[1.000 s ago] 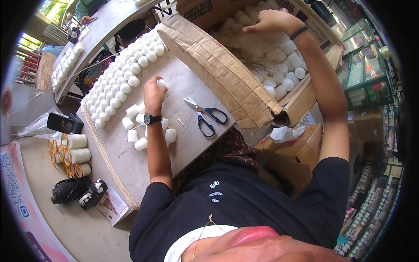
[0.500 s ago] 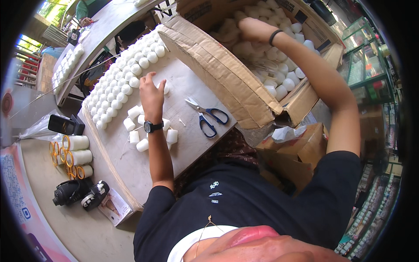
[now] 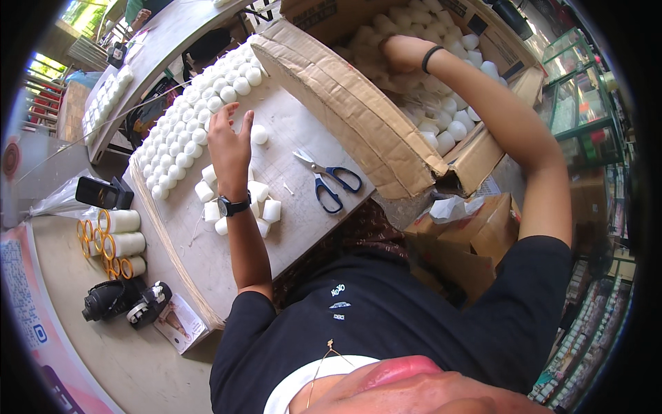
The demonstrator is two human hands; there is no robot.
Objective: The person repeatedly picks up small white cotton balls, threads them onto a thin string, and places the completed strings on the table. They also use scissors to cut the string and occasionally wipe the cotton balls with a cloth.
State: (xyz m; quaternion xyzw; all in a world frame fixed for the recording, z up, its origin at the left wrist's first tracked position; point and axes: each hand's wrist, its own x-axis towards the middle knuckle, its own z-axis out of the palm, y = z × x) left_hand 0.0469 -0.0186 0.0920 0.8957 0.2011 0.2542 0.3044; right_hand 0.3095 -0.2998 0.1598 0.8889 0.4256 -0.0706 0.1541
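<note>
Short white candles [image 3: 183, 148], some with wicks showing, stand packed in rows along the far left of the board [image 3: 289, 131]. At the near edge of those rows is my left hand [image 3: 229, 145], its thumb apart from the fingers and nothing visible in it. One single candle [image 3: 259, 134] stands just right of that hand. Several loose candles [image 3: 272, 210] lie around my left wrist, some tipped over. My right hand [image 3: 405, 54] reaches into a large cardboard box [image 3: 345, 103] full of candles; its fingertips are hidden among them.
Blue-handled scissors [image 3: 326, 181] lie open on the board's right side. Rolls with orange rims [image 3: 123, 244], a black device [image 3: 103, 193] and a camera-like object [image 3: 110, 301] stand at the left. Another table [image 3: 155, 45] holds more candles. An opened carton [image 3: 476, 228] sits below the box.
My left hand has shifted slightly left along the candle rows, uncovering the single candle beside it. My right hand stays inside the box and has moved slightly.
</note>
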